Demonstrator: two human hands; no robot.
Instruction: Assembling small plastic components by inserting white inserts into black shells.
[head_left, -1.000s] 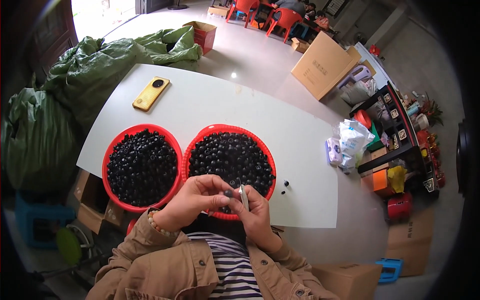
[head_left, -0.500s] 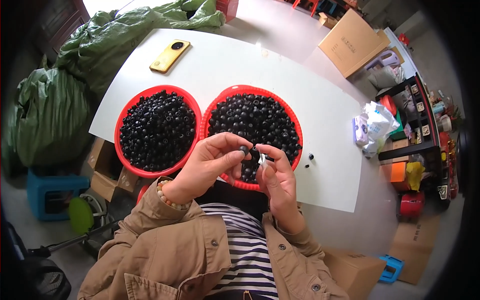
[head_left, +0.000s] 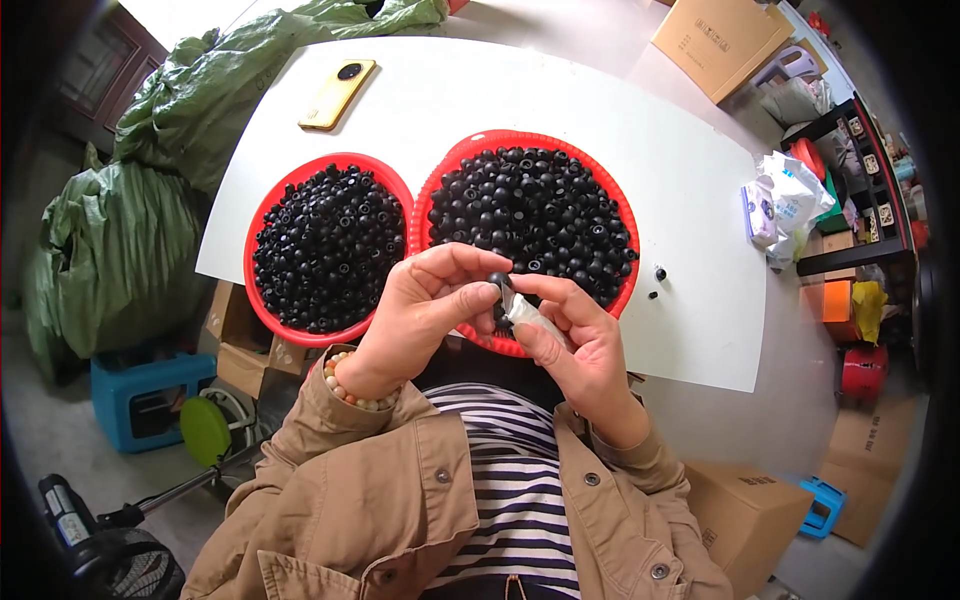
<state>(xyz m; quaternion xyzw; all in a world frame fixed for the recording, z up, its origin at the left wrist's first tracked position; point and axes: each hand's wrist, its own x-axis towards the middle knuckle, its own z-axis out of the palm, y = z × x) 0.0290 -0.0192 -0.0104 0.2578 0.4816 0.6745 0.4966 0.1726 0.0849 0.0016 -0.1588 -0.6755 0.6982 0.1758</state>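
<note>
Above the near rim of the right red basin (head_left: pixel 630 225), my left hand (head_left: pixel 425 310) pinches a round black plastic piece (head_left: pixel 500 279) between thumb and fingertips. My right hand (head_left: pixel 585 345) grips a small blade with a white-wrapped handle (head_left: pixel 536 322), its thin grey tip against or very close to that piece. Many similar black pieces (head_left: pixel 530 205) fill the basin beneath. To its left, another red basin (head_left: pixel 250 265) is heaped with small black pieces (head_left: pixel 325 245), several showing ring-shaped openings.
Both basins stand on a white table (head_left: pixel 690 200). A yellow phone (head_left: pixel 338 95) lies at the far left, two small black bits (head_left: pixel 660 274) to the right. Green sacks (head_left: pixel 110 250) and a blue stool (head_left: pixel 140 410) are at left; a carton (head_left: pixel 745 515) sits low at right.
The blade in my right hand has come up to the black piece, and more of its white handle shows. My view has shifted, so the table sits higher in the picture.
</note>
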